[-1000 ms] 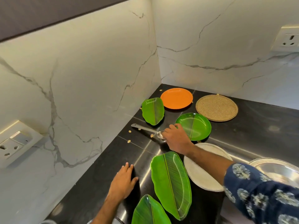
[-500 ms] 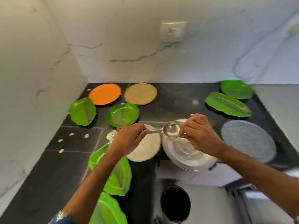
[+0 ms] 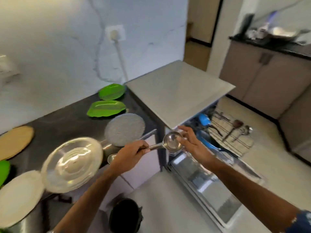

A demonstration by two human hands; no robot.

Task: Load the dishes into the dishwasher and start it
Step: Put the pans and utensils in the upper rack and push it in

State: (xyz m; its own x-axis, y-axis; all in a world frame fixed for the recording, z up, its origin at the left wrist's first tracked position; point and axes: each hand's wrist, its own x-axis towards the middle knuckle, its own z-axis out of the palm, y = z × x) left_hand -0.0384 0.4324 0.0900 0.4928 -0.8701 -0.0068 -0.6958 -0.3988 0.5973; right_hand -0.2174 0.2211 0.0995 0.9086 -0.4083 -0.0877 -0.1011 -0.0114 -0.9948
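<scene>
A steel ladle (image 3: 171, 141) hangs in the air between the black counter (image 3: 58, 121) and the open dishwasher (image 3: 176, 91). My left hand (image 3: 133, 153) grips its handle. My right hand (image 3: 193, 142) holds the bowl end between thumb and fingers. Just beyond the hands, the pulled-out dishwasher rack (image 3: 230, 133) carries several long utensils and blue parts (image 3: 203, 119). The dishwasher door (image 3: 210, 190) lies folded down below my right forearm. On the counter are two green leaf plates (image 3: 106, 108), a grey round plate (image 3: 124, 129), a large steel dish (image 3: 72, 163) and a white plate (image 3: 18, 197).
A round cork mat (image 3: 15, 142) lies at the left of the counter. A black bin (image 3: 125, 214) stands on the floor below my left arm. A wall socket with a cable (image 3: 116, 34) is behind the dishwasher. Cabinets (image 3: 269, 78) stand at the far right.
My view swung right from the counter corner to the dishwasher. The ladle went from my right hand's grip to my left on the handle, and both hands carried it rightwards toward the rack.
</scene>
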